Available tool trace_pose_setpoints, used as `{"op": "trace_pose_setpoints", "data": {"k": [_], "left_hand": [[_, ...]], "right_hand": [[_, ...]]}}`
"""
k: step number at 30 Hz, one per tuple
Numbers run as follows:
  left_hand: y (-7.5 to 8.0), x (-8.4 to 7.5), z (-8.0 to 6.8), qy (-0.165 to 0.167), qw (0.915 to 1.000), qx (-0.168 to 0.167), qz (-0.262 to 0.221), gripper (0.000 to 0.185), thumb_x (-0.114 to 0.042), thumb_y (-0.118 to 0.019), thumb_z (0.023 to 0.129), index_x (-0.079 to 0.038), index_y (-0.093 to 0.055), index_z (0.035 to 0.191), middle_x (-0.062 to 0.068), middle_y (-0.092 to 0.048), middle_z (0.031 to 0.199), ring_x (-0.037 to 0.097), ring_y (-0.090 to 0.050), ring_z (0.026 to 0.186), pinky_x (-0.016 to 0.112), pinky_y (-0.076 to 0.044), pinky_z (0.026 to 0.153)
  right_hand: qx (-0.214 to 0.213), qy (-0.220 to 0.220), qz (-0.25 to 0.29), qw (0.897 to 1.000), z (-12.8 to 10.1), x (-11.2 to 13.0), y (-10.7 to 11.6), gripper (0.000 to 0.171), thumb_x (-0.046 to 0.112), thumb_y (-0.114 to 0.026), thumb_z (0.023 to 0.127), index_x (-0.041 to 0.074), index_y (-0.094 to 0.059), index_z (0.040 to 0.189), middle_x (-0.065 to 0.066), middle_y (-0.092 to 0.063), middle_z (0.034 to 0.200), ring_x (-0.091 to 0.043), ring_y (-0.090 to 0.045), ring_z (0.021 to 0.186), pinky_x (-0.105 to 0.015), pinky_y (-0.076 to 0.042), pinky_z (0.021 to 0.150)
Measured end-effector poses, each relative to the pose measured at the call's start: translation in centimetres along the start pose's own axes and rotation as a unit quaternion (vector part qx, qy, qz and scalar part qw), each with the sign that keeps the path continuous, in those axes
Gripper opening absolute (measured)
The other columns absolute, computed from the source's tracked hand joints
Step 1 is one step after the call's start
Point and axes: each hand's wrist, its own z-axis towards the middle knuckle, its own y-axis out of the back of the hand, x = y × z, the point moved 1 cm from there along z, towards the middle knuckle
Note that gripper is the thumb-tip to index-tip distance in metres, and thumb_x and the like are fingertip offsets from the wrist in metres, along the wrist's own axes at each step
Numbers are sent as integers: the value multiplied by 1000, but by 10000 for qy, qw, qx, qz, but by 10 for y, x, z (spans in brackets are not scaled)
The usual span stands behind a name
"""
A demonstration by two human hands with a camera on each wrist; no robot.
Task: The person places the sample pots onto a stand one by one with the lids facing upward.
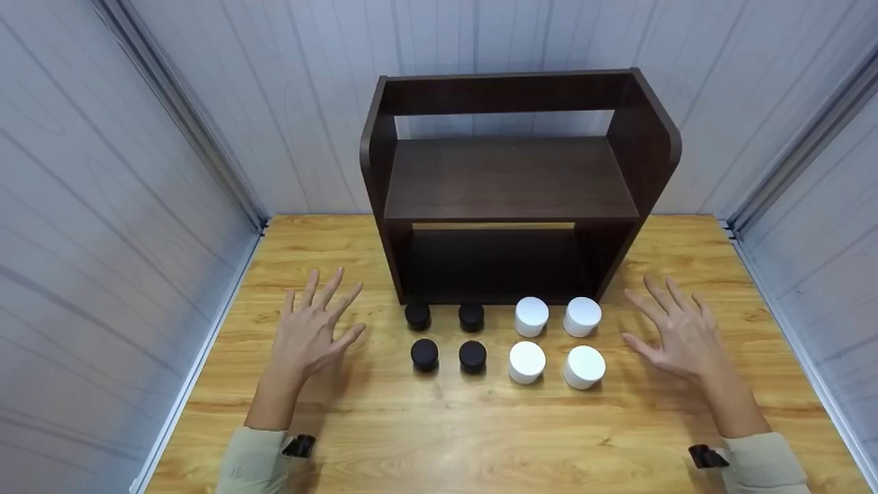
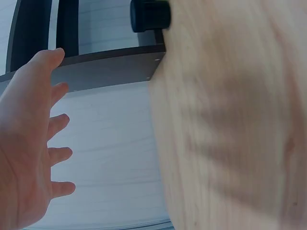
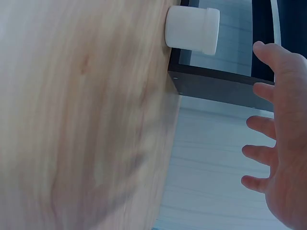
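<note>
My left hand (image 1: pixel 310 337) hovers over the table with its fingers spread, holding nothing, to the left of several small black jars (image 1: pixel 424 355). On the other side, my right hand (image 1: pixel 679 337) is also spread and holds nothing, beside several larger white jars (image 1: pixel 584 366). Both kinds of jar stand upright in two rows before a dark brown two-tier shelf (image 1: pixel 511 178). A black jar (image 2: pixel 150 15) shows at the top of the left wrist view, apart from the fingers. In the right wrist view a white jar (image 3: pixel 192 29) stands apart from the right hand.
The shelf stands on the wooden table (image 1: pixel 439 432), close to the pale panelled back wall (image 1: pixel 309 103). Side walls bound the table at left and right. Both shelf tiers face forward, and the jars stand just in front of the lower one.
</note>
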Motion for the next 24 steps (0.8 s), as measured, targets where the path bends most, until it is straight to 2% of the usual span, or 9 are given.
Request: {"op": "trace_pose_setpoints", "data": {"k": [4, 8, 11, 12, 14, 16, 18, 21, 24], "left_hand": [[7, 4, 7, 85, 9999, 34, -90, 71, -60, -63, 106, -32, -51, 170, 7, -36, 186, 48, -30, 173, 84, -33, 128], [16, 7, 16, 68, 9999, 19, -158, 72, -60, -62, 107, -32, -48, 172, 7, -34, 187, 48, -31, 172, 84, -32, 127], [22, 10, 23, 40, 9994, -33, -347, 72, -58, -62, 108, -32, -46, 173, 8, -33, 187, 48, -30, 173, 84, -31, 128], [24, 11, 25, 43, 9990, -62, -434, 72, -57, -63, 108, -31, -46, 173, 8, -33, 187, 47, -29, 173, 84, -31, 128], [26, 13, 29, 67, 9978, -131, -654, 73, -53, -65, 108, -30, -45, 174, 9, -34, 187, 47, -28, 174, 83, -30, 129], [28, 14, 34, 84, 9962, -221, -834, 73, -51, -66, 108, -30, -43, 175, 9, -33, 187, 47, -27, 174, 83, -30, 130], [30, 15, 37, 74, 9941, -354, -1026, 74, -48, -67, 108, -28, -43, 175, 10, -33, 187, 47, -27, 174, 83, -29, 130], [34, 13, 43, -1, 9896, -631, -1289, 75, -45, -68, 108, -25, -42, 175, 10, -34, 187, 48, -29, 173, 83, -29, 130], [37, 10, 50, -108, 9803, -1048, -1671, 77, -38, -70, 105, -21, -43, 175, 12, -38, 185, 48, -33, 171, 83, -29, 129]], "right_hand": [[-61, 41, 110, 9999, -5, 0, -2, 74, 57, -74, 90, 19, -69, 152, -24, -63, 162, -61, -58, 147, -87, -48, 104], [-322, 217, 114, 9992, -10, 0, -5, 79, 76, -54, 101, 16, -71, 150, -26, -67, 157, -63, -62, 140, -87, -50, 99], [-489, 340, 141, 9981, -13, 0, -7, 88, 84, -42, 104, 15, -72, 149, -27, -70, 152, -64, -66, 133, -86, -53, 95], [-504, 353, 201, 9979, -14, 0, -8, 86, 83, -44, 104, 14, -72, 149, -27, -70, 151, -64, -68, 132, -85, -54, 93], [-455, 323, 364, 9978, -17, 1, -9, 78, 75, -57, 102, 15, -71, 150, -27, -70, 152, -63, -69, 131, -84, -55, 93], [-355, 246, 554, 9975, -19, 2, -10, 73, 62, -72, 96, 15, -70, 152, -26, -70, 153, -61, -69, 131, -82, -55, 92], [-250, 151, 734, 9969, -21, 3, -11, 75, 48, -83, 88, 15, -69, 153, -25, -69, 155, -60, -69, 133, -82, -55, 91], [-126, 37, 883, 9960, -23, 5, -14, 79, 39, -89, 82, 15, -68, 154, -25, -69, 155, -57, -70, 132, -79, -56, 89], [-37, -21, 1015, 9948, -24, 6, -16, 82, 40, -92, 79, 14, -69, 153, -26, -69, 154, -55, -73, 128, -73, -58, 83]]}}
